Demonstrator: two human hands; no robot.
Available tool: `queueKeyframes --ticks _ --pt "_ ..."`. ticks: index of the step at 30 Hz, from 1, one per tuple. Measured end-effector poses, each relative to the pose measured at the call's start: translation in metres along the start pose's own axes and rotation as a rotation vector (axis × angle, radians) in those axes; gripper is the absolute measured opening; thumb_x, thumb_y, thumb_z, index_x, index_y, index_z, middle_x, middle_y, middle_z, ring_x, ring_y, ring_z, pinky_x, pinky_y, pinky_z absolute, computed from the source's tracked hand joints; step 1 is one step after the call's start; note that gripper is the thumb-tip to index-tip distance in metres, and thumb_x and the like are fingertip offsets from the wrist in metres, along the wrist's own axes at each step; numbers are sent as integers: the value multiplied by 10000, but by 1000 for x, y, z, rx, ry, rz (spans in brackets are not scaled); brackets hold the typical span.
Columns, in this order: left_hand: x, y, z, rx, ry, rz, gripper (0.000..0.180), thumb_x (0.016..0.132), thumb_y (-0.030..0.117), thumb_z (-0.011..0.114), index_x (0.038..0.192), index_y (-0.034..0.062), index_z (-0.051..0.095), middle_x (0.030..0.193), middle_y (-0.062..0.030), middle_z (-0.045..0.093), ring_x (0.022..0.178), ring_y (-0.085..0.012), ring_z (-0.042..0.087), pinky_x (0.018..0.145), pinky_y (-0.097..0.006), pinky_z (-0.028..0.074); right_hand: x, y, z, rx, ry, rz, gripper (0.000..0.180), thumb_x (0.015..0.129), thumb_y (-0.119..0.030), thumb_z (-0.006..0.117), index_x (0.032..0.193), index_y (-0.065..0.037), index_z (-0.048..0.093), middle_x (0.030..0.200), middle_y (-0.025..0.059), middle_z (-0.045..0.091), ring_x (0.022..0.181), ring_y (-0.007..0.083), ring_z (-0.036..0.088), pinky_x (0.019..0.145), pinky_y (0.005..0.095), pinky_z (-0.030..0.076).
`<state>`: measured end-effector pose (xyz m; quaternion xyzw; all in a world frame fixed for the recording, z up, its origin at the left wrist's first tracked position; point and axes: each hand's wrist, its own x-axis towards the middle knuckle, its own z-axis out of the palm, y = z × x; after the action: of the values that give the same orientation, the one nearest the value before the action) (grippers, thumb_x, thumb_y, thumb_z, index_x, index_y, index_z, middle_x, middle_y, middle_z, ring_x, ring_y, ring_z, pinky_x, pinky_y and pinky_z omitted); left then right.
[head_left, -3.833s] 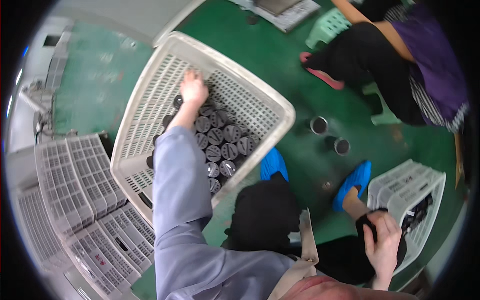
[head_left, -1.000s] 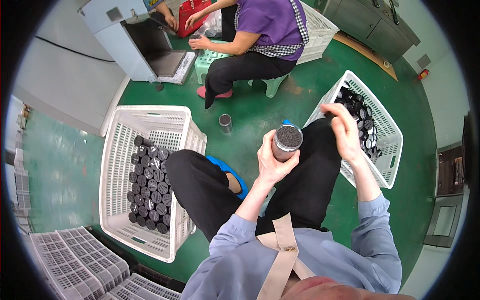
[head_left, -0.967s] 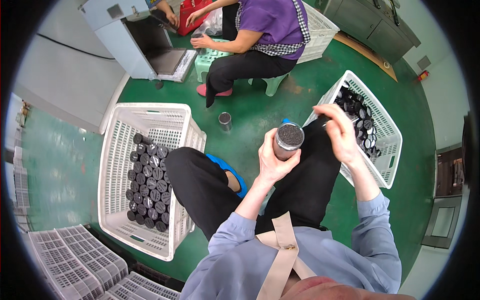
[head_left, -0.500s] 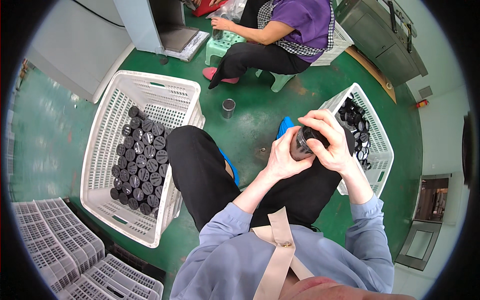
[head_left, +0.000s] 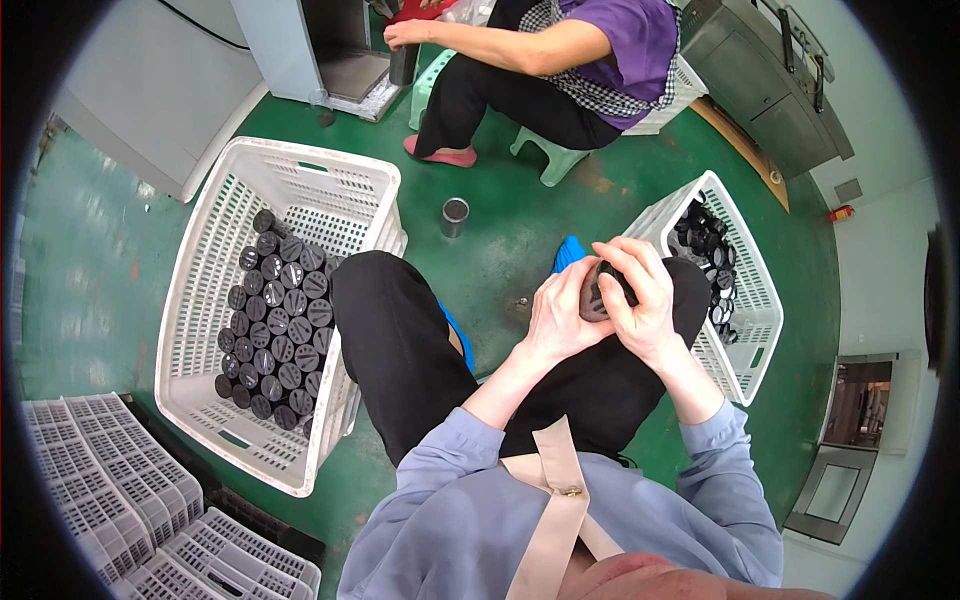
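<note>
Left hand (head_left: 556,318): fingers curled around jar (head_left: 592,306), held near the right knee (head_left: 689,290). Right hand (head_left: 645,305): fingers partly closed, gripping its black lid (head_left: 620,286). Possible fault: uneven pressure from the 2 hands could leave the lid crooked or slip the jar.

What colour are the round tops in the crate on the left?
The round tops are black; they show best in the head view.
</note>
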<state>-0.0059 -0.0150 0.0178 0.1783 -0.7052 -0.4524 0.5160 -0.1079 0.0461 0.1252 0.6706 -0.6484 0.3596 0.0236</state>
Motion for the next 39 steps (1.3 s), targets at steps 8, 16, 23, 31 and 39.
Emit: queueKeyframes --ticks 8,16,23,31,39 --pt "-3 15 -1 -144 -142 -120 725 657 245 893 1268 4 585 1045 -194 716 916 -406 732 800 -487 595 18 -8 -38 262 -265 156 224 878 -77 725 1069 38 706 1067 151 718 961 313 721 865 380 580" --pt "-9 8 -13 -609 -492 -348 698 727 224 886 1298 -44 586 1123 -124 684 1087 -242 679 968 -378 533 13 -1 -28 442 -288 30 54 838 -1 716 889 12 725 899 140 751 837 295 740 781 389 584" --pt "-9 5 2 40 -117 -123 787 684 314 923 1327 11 584 1189 -196 718 1058 -401 715 903 -481 568 3 -7 7 107 68 278 32 910 -6 684 908 25 681 874 128 689 792 253 701 741 334 547" --pt "-9 -4 -4 -681 -499 -307 662 704 202 860 1261 -13 573 997 -115 680 938 -252 696 862 -361 542 21 -13 -36 198 -372 13 399 807 -151 777 1171 4 721 1233 176 718 1145 352 704 1021 428 547" --pt "-20 -6 9 69 -141 -124 661 662 231 881 1222 24 597 1064 -153 707 945 -375 705 791 -457 535 -9 5 3 151 -103 481 193 926 -96 731 1075 27 724 1051 151 754 969 265 743 892 349 566"
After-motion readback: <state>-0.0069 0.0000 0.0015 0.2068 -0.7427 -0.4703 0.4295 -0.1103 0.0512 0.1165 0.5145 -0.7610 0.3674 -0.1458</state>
